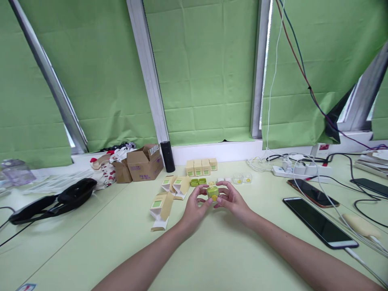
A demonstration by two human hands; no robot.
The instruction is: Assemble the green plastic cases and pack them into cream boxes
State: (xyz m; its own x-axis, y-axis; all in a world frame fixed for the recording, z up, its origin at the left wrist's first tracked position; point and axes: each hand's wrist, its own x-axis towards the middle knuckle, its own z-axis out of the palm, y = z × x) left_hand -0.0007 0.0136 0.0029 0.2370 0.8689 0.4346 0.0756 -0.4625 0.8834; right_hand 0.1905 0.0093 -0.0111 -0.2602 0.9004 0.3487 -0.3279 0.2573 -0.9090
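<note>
A small green container (213,192) with a yellow mark on its front and a cream-coloured top piece is held up over the table between my two hands. My left hand (195,205) has its fingers closed round the left side of it. From the other side my right hand (233,200) grips it with thumb and fingertips. Just behind the hands lie two small green open holders (198,182), and to their right some clear round pieces (242,178) with yellow marks. Several opened cardboard cartons (161,209) with green labels lie left of my left hand.
Several small closed boxes (201,167) stand in a row at the back, near a black cylinder (167,157) and a brown cardboard box (144,163). Phones (319,222), cables and a power strip (301,170) occupy the right side. A black strapped object (57,200) lies far left.
</note>
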